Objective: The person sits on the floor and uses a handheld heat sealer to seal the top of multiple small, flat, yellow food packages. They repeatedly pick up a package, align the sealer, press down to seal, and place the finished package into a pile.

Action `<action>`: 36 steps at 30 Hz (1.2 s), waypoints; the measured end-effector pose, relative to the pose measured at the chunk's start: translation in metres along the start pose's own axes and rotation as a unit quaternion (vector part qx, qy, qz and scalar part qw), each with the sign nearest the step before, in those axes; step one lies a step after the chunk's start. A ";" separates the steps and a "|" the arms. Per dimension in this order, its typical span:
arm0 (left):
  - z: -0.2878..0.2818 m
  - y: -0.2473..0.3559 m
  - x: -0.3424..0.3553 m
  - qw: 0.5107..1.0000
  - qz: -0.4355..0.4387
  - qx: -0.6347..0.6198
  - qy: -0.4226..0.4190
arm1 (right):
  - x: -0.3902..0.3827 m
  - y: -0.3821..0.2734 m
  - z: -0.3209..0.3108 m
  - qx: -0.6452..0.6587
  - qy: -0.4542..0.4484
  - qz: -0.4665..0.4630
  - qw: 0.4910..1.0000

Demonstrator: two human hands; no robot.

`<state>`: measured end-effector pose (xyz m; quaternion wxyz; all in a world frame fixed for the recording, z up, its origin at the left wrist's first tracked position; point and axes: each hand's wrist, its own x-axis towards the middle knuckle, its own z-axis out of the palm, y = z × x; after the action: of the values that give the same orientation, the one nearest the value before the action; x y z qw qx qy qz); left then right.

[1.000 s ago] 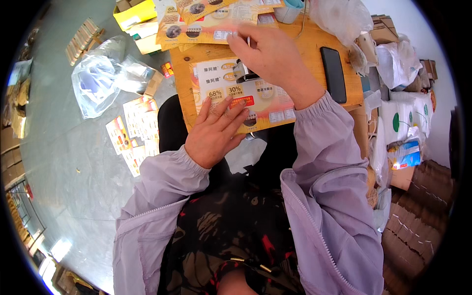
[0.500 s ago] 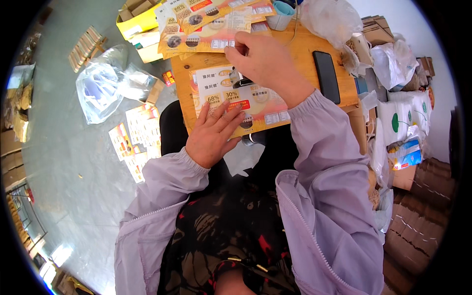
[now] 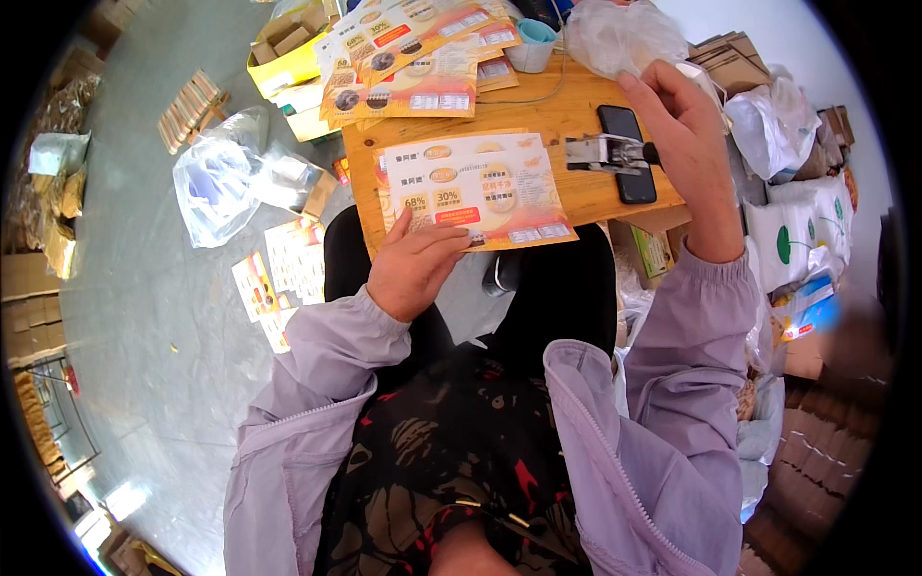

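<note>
My left hand (image 3: 415,264) rests on the lower left part of a flat printed food pouch (image 3: 526,206), fingers stretched out over it. Under this orange, white and yellow pouch lie others like it, their edges showing at the top and left. In my right hand (image 3: 684,130) is a metal hand stamp (image 3: 605,152) with a dark handle, gripped by fingers partly hidden behind the hand. The stamp hangs to the right of the pouches, above a black phone (image 3: 626,182) lying on the wooden table (image 3: 567,106).
More printed pouches (image 3: 399,86) lie fanned in a pile at the table's far left. Behind stand a light-blue cup (image 3: 531,46) and a clear plastic bag (image 3: 624,34). Cartons and white sacks (image 3: 792,235) crowd the right. Loose pouches (image 3: 293,259) and a plastic bag (image 3: 216,173) lie on the floor.
My right hand has lifted the stamp off the top pouch and carried it right, over the phone. My left hand stays on the pouches, its fingers drawn closer together.
</note>
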<state>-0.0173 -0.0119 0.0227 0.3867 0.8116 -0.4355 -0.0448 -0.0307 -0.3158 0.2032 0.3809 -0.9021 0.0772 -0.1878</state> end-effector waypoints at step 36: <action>-0.011 -0.006 0.022 0.992 0.060 0.088 -0.072 | 0.007 0.009 0.061 0.068 -0.048 -0.012 0.996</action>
<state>0.0053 -0.0196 0.0321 0.2833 0.8098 -0.5122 -0.0409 -0.0004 -0.2837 0.1598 0.4428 -0.8827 0.0352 -0.1536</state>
